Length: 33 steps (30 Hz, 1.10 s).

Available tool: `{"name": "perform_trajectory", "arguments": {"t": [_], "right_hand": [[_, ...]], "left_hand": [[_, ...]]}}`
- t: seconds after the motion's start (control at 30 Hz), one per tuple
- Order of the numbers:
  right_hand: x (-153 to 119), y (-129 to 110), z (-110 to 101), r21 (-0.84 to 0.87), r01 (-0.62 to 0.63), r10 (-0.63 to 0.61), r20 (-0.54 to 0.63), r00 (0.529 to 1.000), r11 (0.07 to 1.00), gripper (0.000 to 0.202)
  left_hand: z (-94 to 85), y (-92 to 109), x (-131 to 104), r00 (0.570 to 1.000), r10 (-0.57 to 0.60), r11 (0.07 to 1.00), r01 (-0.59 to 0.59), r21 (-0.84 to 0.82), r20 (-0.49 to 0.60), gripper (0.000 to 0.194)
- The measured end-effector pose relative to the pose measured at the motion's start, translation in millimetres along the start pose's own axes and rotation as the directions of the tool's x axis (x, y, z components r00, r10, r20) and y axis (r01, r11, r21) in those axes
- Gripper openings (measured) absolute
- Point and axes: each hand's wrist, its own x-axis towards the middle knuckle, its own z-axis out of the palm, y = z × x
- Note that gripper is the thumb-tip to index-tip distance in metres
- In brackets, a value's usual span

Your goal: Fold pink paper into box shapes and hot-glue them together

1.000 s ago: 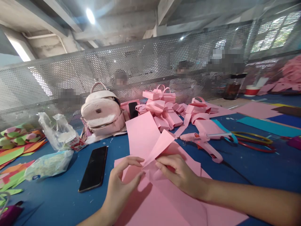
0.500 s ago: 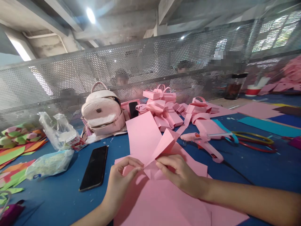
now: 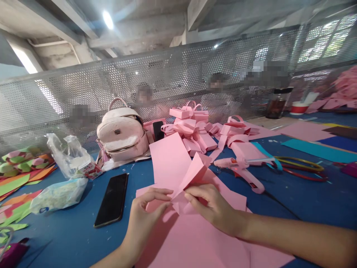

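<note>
A folded piece of pink paper stands tilted up over the larger pink sheets. My right hand pinches its lower part between thumb and fingers. At the left corner of that fold is my left hand, its thumb and fingertips slightly apart. Whether those fingertips touch the paper I cannot tell. Flat pink sheets lie beneath both hands. Right of them, a pink glue gun rests on the blue table, its black cord trailing to the right.
Left of my hands lies a black phone. Behind it stand a pale pink backpack and plastic bags. Pink paper boxes are heaped at the back, before a perforated metal screen. Coloured hoops lie at right.
My left thumb and fingers have parted slightly at the corner of the fold. My right hand keeps its pinch in nearly the same place.
</note>
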Motion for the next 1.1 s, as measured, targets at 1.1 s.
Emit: {"name": "perform_trajectory", "arguments": {"t": [1.1], "right_hand": [[-4,0,3,-0.012,0.024,-0.024,-0.001,1.000,1.000,0.035]], "left_hand": [[-3.1,5,-2,0.989,0.137,0.990,-0.139,0.038,0.048,0.006]]}}
